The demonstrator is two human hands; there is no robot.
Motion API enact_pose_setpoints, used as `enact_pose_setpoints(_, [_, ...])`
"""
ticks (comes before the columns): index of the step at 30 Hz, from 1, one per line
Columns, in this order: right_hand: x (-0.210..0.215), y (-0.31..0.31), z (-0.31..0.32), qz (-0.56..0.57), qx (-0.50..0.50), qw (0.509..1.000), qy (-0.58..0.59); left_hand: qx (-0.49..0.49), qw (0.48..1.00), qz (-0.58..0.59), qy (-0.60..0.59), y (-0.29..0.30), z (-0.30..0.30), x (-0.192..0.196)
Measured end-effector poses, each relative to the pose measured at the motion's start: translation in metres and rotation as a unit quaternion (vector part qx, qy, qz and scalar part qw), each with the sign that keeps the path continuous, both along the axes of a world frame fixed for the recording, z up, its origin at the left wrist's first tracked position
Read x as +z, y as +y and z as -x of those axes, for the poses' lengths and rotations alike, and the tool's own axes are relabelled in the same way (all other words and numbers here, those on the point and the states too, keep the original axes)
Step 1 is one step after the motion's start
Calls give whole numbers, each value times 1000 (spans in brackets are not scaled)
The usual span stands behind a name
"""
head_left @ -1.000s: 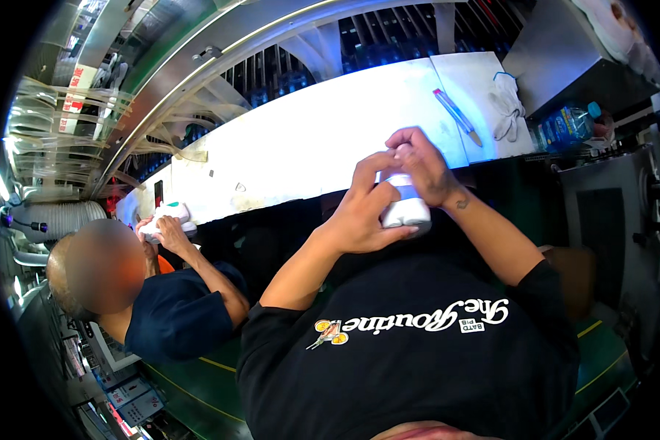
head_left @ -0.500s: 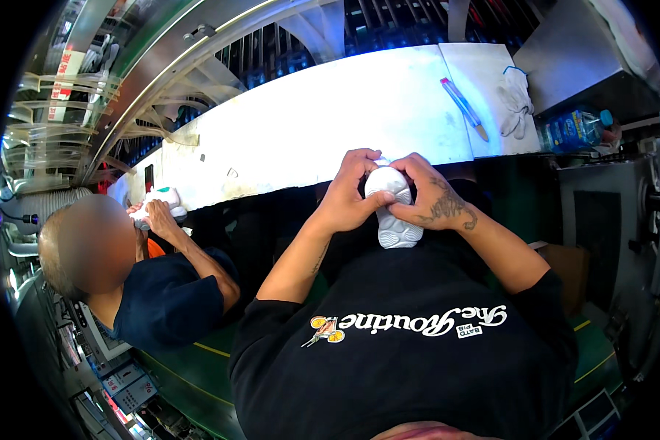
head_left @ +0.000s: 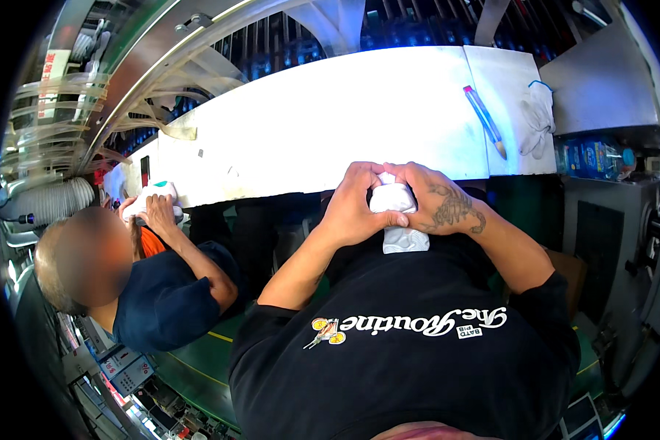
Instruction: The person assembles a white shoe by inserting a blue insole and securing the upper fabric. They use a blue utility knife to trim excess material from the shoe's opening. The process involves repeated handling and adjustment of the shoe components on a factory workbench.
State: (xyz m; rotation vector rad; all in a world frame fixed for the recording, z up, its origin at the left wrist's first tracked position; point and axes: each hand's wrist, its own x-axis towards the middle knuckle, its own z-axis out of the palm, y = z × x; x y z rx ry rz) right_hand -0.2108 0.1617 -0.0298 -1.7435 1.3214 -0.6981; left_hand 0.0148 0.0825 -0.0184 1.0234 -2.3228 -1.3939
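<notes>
Since the left hand [head_left: 356,207] grips the white shoe [head_left: 393,197] at nine o'clock and the right hand [head_left: 445,202] at three, thumbs pressed onto it, other fingertips hidden (can't tell what they pinch), I'd squeeze evenly so it doesn't twist; shoe's near the white bench [head_left: 330,117] at twelve o'clock

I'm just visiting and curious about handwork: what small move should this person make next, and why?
Perhaps ease the white shoe forward onto the white bench: the left hand and right hand clasp it from both sides, and the bench's near edge appears just ahead.
</notes>
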Motion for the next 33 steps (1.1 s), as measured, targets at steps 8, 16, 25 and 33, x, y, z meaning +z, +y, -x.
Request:
enact_pose_setpoints(8, [-1, -13, -5, 22, -27, 999, -32, 39, 997, -5, 72, -5, 0, -21])
enact_pose_setpoints(16, [-8, -25, -8, 45, -52, 994, -90, 64, 989, -55, 122, -7, 1, -28])
enact_pose_setpoints(25, [0, -23, -16, -235, -160, 949, -136, 169, 938, -266, 145, -9, 9, -34])
enact_pose_setpoints(33, [-16, 3, -17, -160, -158, 959, -175, 95, 933, -319, 134, -8, 11, -23])
